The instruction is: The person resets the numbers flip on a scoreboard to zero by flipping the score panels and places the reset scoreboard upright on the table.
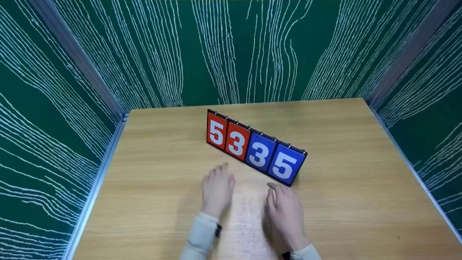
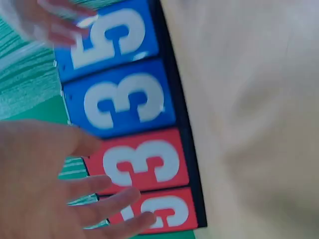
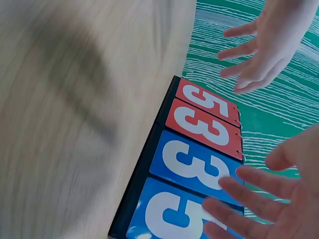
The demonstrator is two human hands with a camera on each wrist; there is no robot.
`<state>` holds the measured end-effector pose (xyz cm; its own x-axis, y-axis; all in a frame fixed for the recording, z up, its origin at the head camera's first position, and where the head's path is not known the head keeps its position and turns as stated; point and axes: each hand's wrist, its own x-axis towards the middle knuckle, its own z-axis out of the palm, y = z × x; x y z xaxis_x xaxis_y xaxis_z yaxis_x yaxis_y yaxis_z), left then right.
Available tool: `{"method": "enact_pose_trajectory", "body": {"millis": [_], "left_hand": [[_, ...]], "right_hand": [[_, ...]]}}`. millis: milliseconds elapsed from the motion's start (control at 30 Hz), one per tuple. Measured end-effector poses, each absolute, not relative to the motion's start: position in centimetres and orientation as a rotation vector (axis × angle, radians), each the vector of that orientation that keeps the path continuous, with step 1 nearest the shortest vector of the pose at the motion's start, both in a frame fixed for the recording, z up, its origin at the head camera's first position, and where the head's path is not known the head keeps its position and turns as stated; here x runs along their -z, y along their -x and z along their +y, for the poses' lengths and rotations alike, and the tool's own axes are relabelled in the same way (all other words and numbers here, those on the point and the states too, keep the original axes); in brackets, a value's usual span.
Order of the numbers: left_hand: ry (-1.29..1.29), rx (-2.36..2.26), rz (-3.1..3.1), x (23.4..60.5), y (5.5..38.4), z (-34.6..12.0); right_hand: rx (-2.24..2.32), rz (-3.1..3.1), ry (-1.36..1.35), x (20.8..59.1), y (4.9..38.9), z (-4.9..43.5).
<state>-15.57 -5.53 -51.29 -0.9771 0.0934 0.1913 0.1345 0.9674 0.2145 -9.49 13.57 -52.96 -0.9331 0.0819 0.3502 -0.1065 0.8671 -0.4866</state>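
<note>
Head view. Board, one, stood leaning on the counter. Its red cards, 5 and 3, are placed ahead of the left hand; its blue cards, 3 and 5, just ahead of the right hand. Rings are set along the top edge. Nothing is held by either hand.

Left wrist view. Left hand: relaxed, spread across the red cards as seen; contact cannot be told. Black edge: judged stiff, suited to lifting at either end.

Right wrist view. Right hand: loosely extended before the blue cards, nothing grasped. Gloss is shown; slipperiness is presumed. Weight judged light; red cards and blue cards, likely bendable, should be turned by their lower corners.
</note>
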Motion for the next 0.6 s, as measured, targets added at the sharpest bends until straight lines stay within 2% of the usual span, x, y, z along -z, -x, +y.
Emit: {"method": "enact_pose_trajectory", "body": {"millis": [167,367,600], "left_hand": [[0.17,0.506,-2.836,48.3,20.4,-8.8],[0.019,0.802,-2.811,45.1,26.7,-11.6],[-0.057,0.787,-2.865,44.1,32.6,-12.6]], "right_hand": [[-0.683,-2.563,-0.048,53.3,9.4,13.9],[-0.642,-2.547,-0.041,53.8,9.3,14.3],[-0.668,-2.541,-0.032,53.5,9.2,14.4]]}}
